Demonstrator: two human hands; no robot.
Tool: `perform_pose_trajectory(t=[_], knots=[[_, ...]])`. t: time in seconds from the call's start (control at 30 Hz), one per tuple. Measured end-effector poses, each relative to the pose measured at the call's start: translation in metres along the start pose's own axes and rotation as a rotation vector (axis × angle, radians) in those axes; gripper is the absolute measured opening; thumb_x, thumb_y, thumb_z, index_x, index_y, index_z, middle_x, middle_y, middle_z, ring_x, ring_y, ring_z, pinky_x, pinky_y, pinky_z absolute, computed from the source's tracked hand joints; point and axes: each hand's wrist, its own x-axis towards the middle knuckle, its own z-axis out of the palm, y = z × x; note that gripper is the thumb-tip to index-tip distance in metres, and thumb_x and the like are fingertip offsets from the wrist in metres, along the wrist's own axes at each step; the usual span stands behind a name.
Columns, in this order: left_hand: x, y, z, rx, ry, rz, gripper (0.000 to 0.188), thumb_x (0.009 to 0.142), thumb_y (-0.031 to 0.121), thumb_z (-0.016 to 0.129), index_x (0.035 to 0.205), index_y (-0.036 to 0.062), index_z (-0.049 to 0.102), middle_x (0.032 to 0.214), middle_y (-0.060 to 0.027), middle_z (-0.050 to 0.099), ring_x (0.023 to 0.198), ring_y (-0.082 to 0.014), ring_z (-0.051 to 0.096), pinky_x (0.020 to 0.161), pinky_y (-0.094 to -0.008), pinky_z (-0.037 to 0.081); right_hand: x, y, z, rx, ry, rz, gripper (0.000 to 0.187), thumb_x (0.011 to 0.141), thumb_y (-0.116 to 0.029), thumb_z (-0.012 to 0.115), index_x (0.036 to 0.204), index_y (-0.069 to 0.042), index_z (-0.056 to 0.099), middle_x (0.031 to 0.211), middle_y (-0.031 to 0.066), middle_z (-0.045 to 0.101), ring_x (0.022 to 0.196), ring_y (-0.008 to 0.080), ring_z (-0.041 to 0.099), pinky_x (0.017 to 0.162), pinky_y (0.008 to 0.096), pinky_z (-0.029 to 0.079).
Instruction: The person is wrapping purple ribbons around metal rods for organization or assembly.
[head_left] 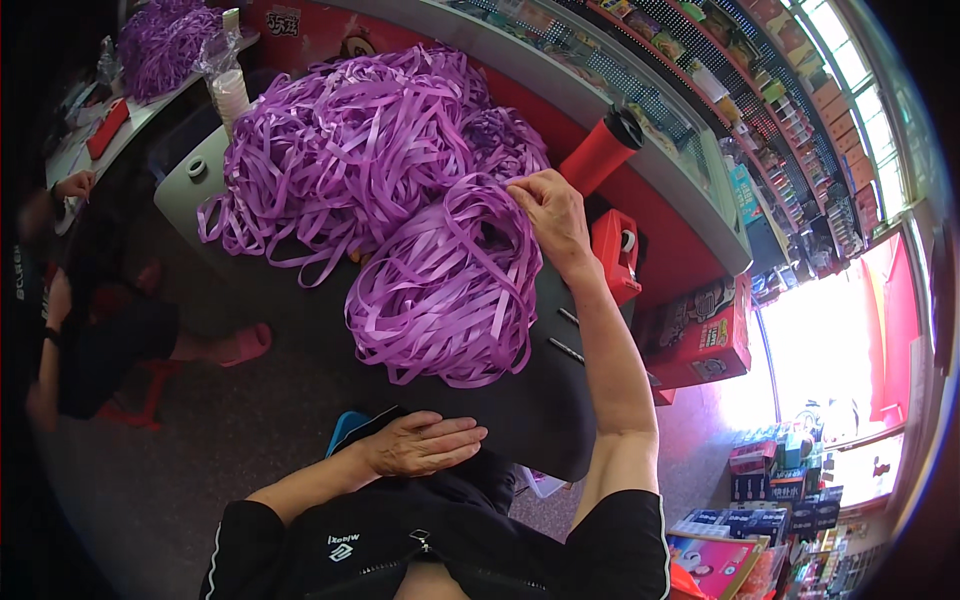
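A loose bundle of purple ribbon (445, 290) lies on the dark table (560, 410) in front of me. At its upper right edge, my right hand (552, 215) is closed in a pinch on the ribbon, thumb and forefinger together. My left hand (425, 445) rests near my lap, below the table's near edge, palm down with fingers stretched out and holding nothing. Behind the bundle rises a much larger tangled heap of the same ribbon (340, 150), touching it. A darker purple clump (505, 140) sits at that heap's right side.
Right of my hand stand a red tumbler (600, 150) with a black lid and a red device (615, 255). Two thin metal rods (566, 349) lie nearby. Paper cups (231, 95) stand behind left. A co-worker's hand (75, 185) shows far left. A glass display counter (600, 85) curves behind.
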Motion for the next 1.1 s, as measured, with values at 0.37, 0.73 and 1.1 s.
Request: perform_pose_trajectory(t=[0.37, 0.73, 1.1], knots=[[0.002, 0.006, 0.0, -0.08, 0.062, -0.075, 0.034, 0.079, 0.01, 0.065, 0.113, 0.014, 0.059, 0.131, -0.0002, 0.056, 0.123, -0.0134, 0.052, 0.103, -0.032, 0.032, -0.114, -0.097, -0.102, 0.997, -0.396, -0.16, 0.014, 0.089, -0.007, 0.063, 0.088, 0.007, 0.066, 0.087, 0.0154, 0.067, 0.079, 0.023, 0.066, 0.071, 0.0368, 0.053], [0.026, 0.022, -0.023, -0.187, 0.051, -0.181, 0.036, 0.073, 0.0, 0.068, 0.107, 0.0091, 0.061, 0.122, -0.0085, 0.061, 0.112, -0.0236, 0.06, 0.095, -0.0393, 0.04, -0.315, -0.069, -0.197, 1.153, -0.397, -0.143, 0.018, 0.087, -0.008, 0.066, 0.089, 0.01, 0.061, 0.078, 0.0169, 0.063, 0.069, 0.0291, 0.064, 0.059, 0.0398, 0.052], [0.126, 0.046, -0.021, -0.365, -0.03, -0.11, 0.023, 0.076, -0.003, 0.065, 0.097, 0.0032, 0.063, 0.105, -0.0116, 0.065, 0.091, -0.0289, 0.064, 0.077, -0.0365, 0.051, -0.366, 0.031, -0.194, 0.195, 0.629, 0.876, 0.021, 0.091, -0.016, 0.063, 0.097, 0.003, 0.066, 0.082, 0.0072, 0.066, 0.074, 0.0134, 0.064, 0.066, 0.0251, 0.051]])
